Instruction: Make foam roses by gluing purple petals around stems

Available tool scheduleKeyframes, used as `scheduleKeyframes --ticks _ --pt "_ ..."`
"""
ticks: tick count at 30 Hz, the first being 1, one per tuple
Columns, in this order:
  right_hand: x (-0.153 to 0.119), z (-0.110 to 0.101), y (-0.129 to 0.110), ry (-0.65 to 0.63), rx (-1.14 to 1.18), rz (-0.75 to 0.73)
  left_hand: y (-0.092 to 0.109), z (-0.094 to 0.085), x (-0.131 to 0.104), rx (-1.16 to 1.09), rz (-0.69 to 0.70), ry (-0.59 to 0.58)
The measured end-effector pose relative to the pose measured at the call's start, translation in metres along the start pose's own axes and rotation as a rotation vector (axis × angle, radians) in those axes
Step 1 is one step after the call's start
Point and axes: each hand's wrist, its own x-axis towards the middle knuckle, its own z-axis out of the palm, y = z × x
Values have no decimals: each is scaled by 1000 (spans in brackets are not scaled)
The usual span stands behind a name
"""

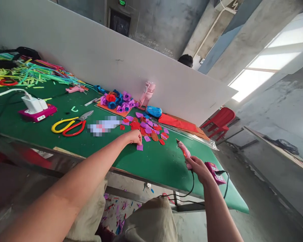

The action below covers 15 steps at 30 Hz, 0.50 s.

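My left hand [135, 137] is closed, its fingertips down on a small purple petal piece [139, 147] at the near side of the green table. Just beyond lies a loose pile of red and purple petals [148, 128]. Wrapped in my right hand [196, 165] is a pink glue gun [183, 149], its nozzle pointing up and left above the table, with a black cord hanging below. Behind the petals, finished purple, blue and red flowers [118, 101] rest on an orange sheet [113, 110].
Red-and-yellow scissors [73, 126] and a magenta power strip [37, 113] lie left. Another power strip [215, 173] sits by my right wrist. A pink bottle [147, 95], blue packet [154, 111] and red sheets [179, 123] line the grey partition [103, 60]. Colourful strips [40, 72] pile far left.
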Motion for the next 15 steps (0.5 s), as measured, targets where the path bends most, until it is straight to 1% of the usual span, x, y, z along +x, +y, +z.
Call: scheduleKeyframes --ticks 1,2,3,6,9,11,13,15 --pt "-6 1 -4 -69 231 67 -1 -1 1 16 4 -4" --pt "-12 3 -8 -97 401 125 -1 -1 1 31 6 -9" --pt "-18 5 -13 -114 519 168 -1 -2 2 47 8 -15" --pt "-30 13 -30 -143 697 216 1 -2 1 102 11 -24" --pt "-39 26 -43 -236 795 235 4 -2 -1 160 9 -26" --pt "-44 37 -49 -281 818 217 6 -2 -3 190 7 -28" --pt "-51 48 -55 -306 749 157 7 -3 -5 212 5 -30" --pt "-57 57 -63 -329 596 65 8 -3 -6 230 1 -29"
